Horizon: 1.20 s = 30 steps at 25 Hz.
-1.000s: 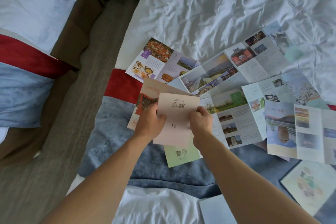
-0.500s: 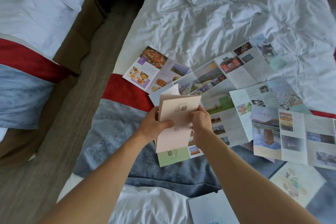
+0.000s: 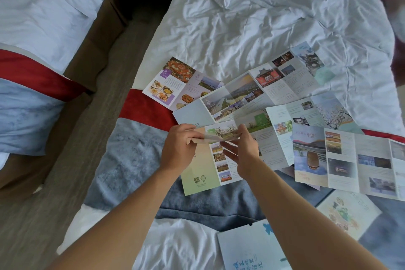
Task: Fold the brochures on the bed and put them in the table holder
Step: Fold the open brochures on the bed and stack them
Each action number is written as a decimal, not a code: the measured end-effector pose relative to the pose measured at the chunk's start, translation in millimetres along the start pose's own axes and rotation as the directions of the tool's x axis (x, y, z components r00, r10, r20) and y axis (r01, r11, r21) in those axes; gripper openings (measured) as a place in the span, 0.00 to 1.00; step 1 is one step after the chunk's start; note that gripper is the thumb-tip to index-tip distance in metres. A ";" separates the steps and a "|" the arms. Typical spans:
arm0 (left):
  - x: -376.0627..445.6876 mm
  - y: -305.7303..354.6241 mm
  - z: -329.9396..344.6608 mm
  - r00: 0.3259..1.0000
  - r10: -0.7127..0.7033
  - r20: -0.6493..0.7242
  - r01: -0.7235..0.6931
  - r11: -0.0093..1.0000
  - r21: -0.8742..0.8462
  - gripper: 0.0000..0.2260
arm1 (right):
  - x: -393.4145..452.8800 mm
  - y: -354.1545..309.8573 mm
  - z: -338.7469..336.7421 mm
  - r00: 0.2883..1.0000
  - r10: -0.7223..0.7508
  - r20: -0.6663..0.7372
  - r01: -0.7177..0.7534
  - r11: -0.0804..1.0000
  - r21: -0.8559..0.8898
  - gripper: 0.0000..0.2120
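A folded pale pink brochure lies flat and edge-on between my hands, above the bed. My left hand grips its left end. My right hand touches its right end with the thumb on top and the fingers spread below. Under them lies an unfolded green brochure. Several more unfolded brochures are spread across the bed: a food one, a long landscape one, a blossom one and a blue one. The table holder is not in view.
The brochures lie on a bed with a white duvet and a grey and red runner. A second bed stands left, across a strip of floor. Two more papers lie near the bed's front edge.
The pink brochure was held upright showing its face; now it is folded thinner and tipped flat, edge-on. The green brochure under it has come into view. My right fingers have spread.
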State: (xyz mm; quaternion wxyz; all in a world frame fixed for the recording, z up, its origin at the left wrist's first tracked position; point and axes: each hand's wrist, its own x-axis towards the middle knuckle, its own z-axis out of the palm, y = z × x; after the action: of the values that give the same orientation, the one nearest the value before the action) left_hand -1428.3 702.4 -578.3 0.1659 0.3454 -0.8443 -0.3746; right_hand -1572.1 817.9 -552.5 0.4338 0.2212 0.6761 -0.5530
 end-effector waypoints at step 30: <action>-116.2 -133.9 -77.5 0.971 -0.200 0.131 0.121 0.883 0.454 0.24 | -21.6 172.1 90.7 0.760 -0.131 0.636 0.605 -0.213 -0.767 0.34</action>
State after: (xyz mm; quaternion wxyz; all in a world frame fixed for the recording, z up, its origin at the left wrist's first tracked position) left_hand -1243.1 680.1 -629.3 -0.0233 0.4089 -0.8869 -0.2139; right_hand -1395.7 786.6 -631.3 0.3650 -0.4742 0.8010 -0.0184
